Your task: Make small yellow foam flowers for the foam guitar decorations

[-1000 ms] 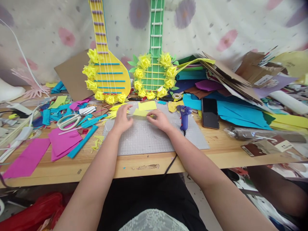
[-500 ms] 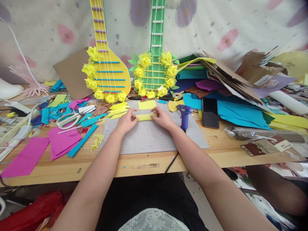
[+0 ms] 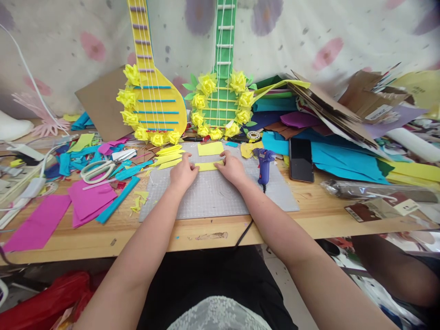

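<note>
Newly at yellow strip [image 3: 208, 167]: left hand [image 3: 183, 174]

Two guitars [image 3: 179, 107] [image 3: 223, 72] stand at the upper centre, the left one bearing six yellow flowers [image 3: 126, 99]. Two hands [image 3: 183, 175] [image 3: 233, 168] and one yellow strip [image 3: 207, 167] between them occupy the centre. One pair of scissors [image 3: 98, 171] lies centre-left, one phone [image 3: 301, 160] right of centre.

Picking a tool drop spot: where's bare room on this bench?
Free: the grey mat's near part, between left forearm and right forearm, below the yellow strip; tabletop below the phone, between mat and plastic-wrapped packet. Crowded: left side, with scissors, pink sheets and blue scraps; back right, with stacked cardboard.
</note>
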`<state>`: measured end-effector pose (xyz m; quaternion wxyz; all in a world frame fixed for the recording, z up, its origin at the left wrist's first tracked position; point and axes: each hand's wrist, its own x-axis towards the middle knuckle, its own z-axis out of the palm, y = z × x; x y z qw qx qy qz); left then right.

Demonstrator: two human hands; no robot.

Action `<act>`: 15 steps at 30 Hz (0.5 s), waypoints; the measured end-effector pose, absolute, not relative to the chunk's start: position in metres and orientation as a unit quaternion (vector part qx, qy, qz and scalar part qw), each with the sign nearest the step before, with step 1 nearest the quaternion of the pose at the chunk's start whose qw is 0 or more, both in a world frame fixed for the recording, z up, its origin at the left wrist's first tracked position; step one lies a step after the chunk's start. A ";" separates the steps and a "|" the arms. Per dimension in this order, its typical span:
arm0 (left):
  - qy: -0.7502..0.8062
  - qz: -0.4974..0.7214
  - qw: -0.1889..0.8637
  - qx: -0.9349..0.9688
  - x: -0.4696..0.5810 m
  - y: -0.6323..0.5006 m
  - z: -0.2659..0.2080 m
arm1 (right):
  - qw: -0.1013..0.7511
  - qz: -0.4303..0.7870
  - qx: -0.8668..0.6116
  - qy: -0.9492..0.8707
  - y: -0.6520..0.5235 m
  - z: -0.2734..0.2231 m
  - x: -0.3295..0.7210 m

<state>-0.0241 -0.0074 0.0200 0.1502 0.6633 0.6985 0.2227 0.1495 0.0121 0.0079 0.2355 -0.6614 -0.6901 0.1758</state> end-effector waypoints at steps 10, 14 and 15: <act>0.719 0.199 0.114 0.657 -0.018 -0.006 0.019 | 0.204 0.138 -0.676 -0.694 0.012 0.009 0.146; 0.717 0.197 0.119 0.658 -0.017 -0.007 0.019 | 0.192 0.133 -0.682 -0.693 0.012 0.011 0.144; 0.712 0.196 0.119 0.664 -0.016 -0.008 0.019 | 0.188 0.132 -0.684 -0.692 0.012 0.011 0.143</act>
